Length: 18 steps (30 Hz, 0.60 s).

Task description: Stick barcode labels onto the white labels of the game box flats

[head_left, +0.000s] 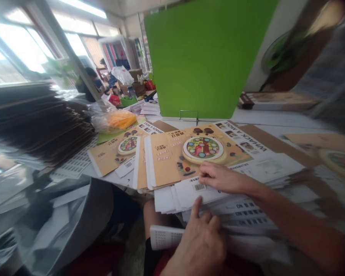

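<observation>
My right hand reaches in from the right, its fingers curled together on the white flap with a barcode; anything between its fingertips is hidden. Lower down, my left hand has its index finger stretched towards that flap and its other fingers bent over a printed label sheet; its thumb is out of sight. Just beyond my right hand lies an orange printed card sleeve with a round game picture and "WHACK A MOLE" lettering. More sleeves overlap it, with one further left.
A large green board stands upright at the back. Tall stacks of dark sheets rise at the left, above a grey bin with paper scraps. An orange bundle in plastic lies behind the sleeves. Another person sits in the left background.
</observation>
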Each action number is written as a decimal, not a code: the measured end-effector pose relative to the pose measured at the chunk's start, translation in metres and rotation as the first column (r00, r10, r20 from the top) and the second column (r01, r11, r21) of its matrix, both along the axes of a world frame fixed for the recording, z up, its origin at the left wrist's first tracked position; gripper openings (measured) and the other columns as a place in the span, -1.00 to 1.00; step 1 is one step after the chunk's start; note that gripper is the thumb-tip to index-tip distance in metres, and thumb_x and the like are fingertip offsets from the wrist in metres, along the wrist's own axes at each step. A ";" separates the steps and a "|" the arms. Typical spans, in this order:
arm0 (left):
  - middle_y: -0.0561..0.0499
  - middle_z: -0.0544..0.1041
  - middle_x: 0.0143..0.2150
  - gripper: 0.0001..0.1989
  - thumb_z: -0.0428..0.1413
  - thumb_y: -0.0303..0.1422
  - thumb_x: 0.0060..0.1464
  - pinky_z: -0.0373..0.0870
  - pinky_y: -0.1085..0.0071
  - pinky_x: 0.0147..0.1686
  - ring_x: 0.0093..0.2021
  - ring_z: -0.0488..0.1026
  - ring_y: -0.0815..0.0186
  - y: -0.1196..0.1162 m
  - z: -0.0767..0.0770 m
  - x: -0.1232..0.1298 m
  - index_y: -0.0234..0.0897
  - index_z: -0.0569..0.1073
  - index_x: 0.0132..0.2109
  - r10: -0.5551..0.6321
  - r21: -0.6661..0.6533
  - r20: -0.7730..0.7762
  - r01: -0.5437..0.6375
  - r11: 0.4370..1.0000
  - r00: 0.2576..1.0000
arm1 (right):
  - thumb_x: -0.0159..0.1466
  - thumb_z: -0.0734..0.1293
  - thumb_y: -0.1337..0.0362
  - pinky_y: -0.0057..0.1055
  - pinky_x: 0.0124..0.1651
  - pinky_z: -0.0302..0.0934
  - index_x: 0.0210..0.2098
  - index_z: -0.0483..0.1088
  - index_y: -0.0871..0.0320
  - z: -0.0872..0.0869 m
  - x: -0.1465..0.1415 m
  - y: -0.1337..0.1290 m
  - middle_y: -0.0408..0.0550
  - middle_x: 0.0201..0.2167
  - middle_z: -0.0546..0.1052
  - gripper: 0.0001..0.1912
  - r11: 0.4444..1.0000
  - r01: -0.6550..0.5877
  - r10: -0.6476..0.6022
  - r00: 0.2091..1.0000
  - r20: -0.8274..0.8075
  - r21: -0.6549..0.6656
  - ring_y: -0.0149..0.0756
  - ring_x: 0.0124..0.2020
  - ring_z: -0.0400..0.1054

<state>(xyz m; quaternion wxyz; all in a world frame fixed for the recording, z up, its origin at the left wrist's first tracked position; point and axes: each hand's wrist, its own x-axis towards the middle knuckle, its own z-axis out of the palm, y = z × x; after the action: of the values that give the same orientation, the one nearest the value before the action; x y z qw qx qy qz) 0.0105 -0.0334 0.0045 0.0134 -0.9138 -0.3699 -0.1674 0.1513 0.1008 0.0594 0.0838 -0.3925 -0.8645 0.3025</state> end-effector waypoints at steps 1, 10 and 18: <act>0.07 0.36 -0.47 -0.82 0.13 -0.52 0.05 0.02 -0.09 0.27 -0.41 0.32 0.30 0.001 0.001 0.000 -0.28 0.40 -0.50 -0.003 -0.006 -0.006 0.003 1.000 1.000 | 0.29 0.21 0.18 -0.36 -0.18 0.15 -0.41 0.32 0.14 0.000 0.000 0.000 -0.09 -0.29 0.38 -0.79 1.000 0.000 0.000 1.000 0.001 0.003 -0.28 -0.24 0.27; 0.06 0.35 -0.45 -0.85 0.12 -0.55 0.06 -0.04 -0.09 0.29 -0.39 0.32 0.28 0.003 0.010 -0.001 -0.28 0.44 -0.45 -0.018 -0.037 -0.048 0.017 0.999 0.999 | 0.29 0.21 0.21 -0.36 -0.16 0.14 -0.42 0.31 0.15 -0.001 0.000 -0.001 -0.09 -0.29 0.38 -0.80 1.000 0.011 -0.011 1.000 -0.008 0.021 -0.27 -0.22 0.27; 0.08 0.34 -0.46 -0.79 0.08 -0.56 0.07 -0.09 -0.08 0.31 -0.38 0.34 0.29 0.009 0.009 -0.002 -0.27 0.42 -0.49 -0.003 0.006 -0.013 0.003 1.000 1.000 | 0.27 0.24 0.25 -0.38 -0.20 0.16 -0.43 0.32 0.15 -0.005 -0.001 -0.002 -0.09 -0.30 0.40 -0.84 0.998 0.051 -0.050 0.998 -0.030 0.044 -0.30 -0.25 0.28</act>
<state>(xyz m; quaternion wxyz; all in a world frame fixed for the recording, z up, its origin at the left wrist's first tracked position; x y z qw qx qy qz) 0.0081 -0.0245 0.0134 0.0183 -0.9153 -0.3678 -0.1628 0.1498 0.0990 0.0544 0.1125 -0.4078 -0.8596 0.2866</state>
